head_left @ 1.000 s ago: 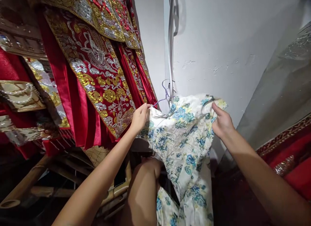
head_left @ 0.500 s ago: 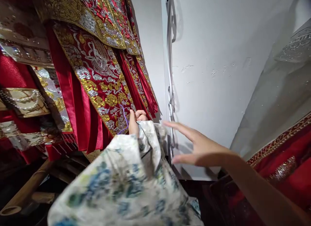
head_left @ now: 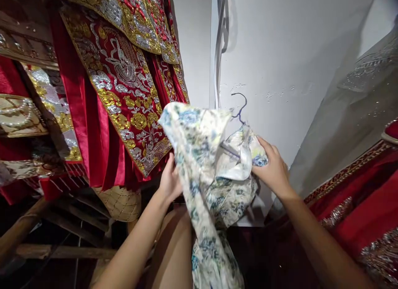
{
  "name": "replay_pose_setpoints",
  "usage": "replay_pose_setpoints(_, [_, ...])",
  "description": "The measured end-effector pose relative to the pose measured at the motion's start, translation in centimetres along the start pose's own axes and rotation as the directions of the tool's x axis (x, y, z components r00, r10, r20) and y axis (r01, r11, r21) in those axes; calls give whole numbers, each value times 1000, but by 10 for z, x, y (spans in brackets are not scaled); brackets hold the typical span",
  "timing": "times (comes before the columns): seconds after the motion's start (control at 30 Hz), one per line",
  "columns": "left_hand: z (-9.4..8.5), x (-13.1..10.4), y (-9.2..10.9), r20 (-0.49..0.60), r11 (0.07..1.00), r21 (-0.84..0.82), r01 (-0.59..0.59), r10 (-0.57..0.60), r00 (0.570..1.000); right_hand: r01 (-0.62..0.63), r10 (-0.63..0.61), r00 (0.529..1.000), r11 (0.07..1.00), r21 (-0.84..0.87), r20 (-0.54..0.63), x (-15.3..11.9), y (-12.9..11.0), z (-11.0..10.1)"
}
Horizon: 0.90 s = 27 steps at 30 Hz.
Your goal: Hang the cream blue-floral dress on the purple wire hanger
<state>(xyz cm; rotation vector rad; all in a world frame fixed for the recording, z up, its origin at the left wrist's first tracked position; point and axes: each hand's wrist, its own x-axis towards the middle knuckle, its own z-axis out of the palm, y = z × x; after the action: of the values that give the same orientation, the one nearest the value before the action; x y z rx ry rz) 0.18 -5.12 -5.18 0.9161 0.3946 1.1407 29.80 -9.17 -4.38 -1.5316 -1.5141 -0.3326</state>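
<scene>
A white garment with a blue and green floral print point(head_left: 199, 148) hangs in front of me, its lower part falling toward the bottom of the view. A purple hanger point(head_left: 240, 110) sticks out of its neckline, hook upward. My right hand point(head_left: 273, 166) grips the garment's shoulder, thumb below and fingers behind the cloth. My left hand point(head_left: 170, 179) is at the garment's left edge, thumb raised; its fingers are partly hidden behind the cloth, and I cannot make out whether they hold it.
Red costumes with gold and silver embroidery point(head_left: 137, 110) hang at the left. Wooden bars point(head_left: 62, 251) stand below them. A white wall point(head_left: 280, 40) is ahead, with sheer fabric and a red beaded garment point(head_left: 367, 197) at the right.
The garment has been raised and spread, and the hanger's hook now points up at the right. My right hand, open before, has taken hold of the shoulder. My left hand has moved lower.
</scene>
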Motion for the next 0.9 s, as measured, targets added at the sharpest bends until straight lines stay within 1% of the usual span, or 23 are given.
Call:
replay_pose_setpoints(0.07, [-9,-13,-17,-46,999,51,13,-11,999,-14,16,1000,997,-74,24,17,4,-2])
replay_pose_setpoints(0.13, [-13,-24,-42,-165,987,161,-7,34,986,49,-39,996,992,-114,83,29,0,-1])
replay_pose_setpoints(0.2, [-16,-33,-71,-311,972,236,-14,89,946,151,-138,982,984,-97,130,31,-5,0])
replay_pose_setpoints(0.27, [-19,-42,-98,-430,970,243,-5,112,896,247,-239,956,969,-29,169,23,-9,1])
replay_pose_setpoints(0.3, [-19,-47,-109,-474,972,233,-3,116,873,275,-273,942,961,18,195,14,-11,1])
replay_pose_setpoints(0.37, [-18,-57,-127,-526,980,196,10,97,845,266,-297,914,953,144,278,-13,-16,4])
replay_pose_setpoints(0.4, [-16,-63,-133,-534,985,171,15,80,842,238,-306,890,944,228,338,-31,-20,7])
replay_pose_setpoints(0.43, [-14,-69,-136,-532,989,147,15,66,844,185,-307,868,929,320,390,-52,-24,12])
replay_pose_setpoints(0.47, [-12,-74,-138,-529,991,131,11,60,847,145,-358,818,885,442,450,-75,-29,19])
replay_pose_setpoints(0.5, [-11,-79,-139,-526,993,121,5,60,848,95,-404,791,822,561,458,-99,-34,26])
replay_pose_setpoints(0.53, [-10,-84,-138,-527,993,116,-3,64,847,25,-379,822,770,638,426,-122,-39,35])
replay_pose_setpoints(0.57, [-9,-88,-136,-533,993,114,-5,65,844,-34,-304,884,715,698,355,-143,-44,44])
replay_pose_setpoints(0.6, [-10,-92,-134,-541,994,112,4,58,839,-108,-174,940,667,737,294,-160,-49,52])
replay_pose_setpoints(0.63, [-11,-95,-132,-547,994,110,19,45,836,-214,15,965,628,748,263,-173,-54,60])
replay_pose_setpoints(0.67, [-12,-98,-130,-548,993,111,35,32,836,-292,168,956,589,754,239,-181,-57,66])
replay_pose_setpoints(0.7, [-12,-100,-128,-544,992,116,48,22,839,-363,282,929,551,752,242,-185,-61,70])
replay_pose_setpoints(0.73, [-13,-103,-128,-541,991,119,56,17,841,-416,344,901,520,746,264,-185,-64,72])
replay_pose_setpoints(0.77, [-13,-104,-128,-540,991,120,59,16,842,-454,352,885,497,739,306,-182,-66,73])
replay_pose_setpoints(0.83, [-11,-107,-131,-548,990,134,48,34,836,-506,298,862,461,729,410,-172,-70,71])
replay_pose_setpoints(0.9, [-7,-107,-136,-556,985,169,30,71,828,-535,253,844,436,724,472,-166,-73,67])
